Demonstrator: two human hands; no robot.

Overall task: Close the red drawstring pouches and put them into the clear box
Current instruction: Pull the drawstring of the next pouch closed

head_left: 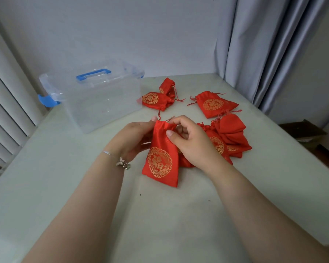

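Held pouch (pixel 162 158): centre of the worktop (pixel 65 186), gold emblem up, mouth at 12 o'clock.
Left hand (pixel 135 137): fingers pinch the mouth's left corner.
Right hand (pixel 188 141): fingers pinch the mouth's right side (cord hard to see).
Clear box (pixel 103 103): at 11 o'clock, open.
Other pouches (pixel 215 105): from 12 to 3 o'clock.

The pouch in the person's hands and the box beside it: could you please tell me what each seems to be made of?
The held pouch looks like a glossy, satin-like red fabric: it shows soft highlights, creases at the gathered mouth, and a gold printed medallion. Both the left hand and the right hand grip its top. The clear box seems to be rigid transparent plastic, since the table shows through its walls; its blue handle looks like opaque plastic.
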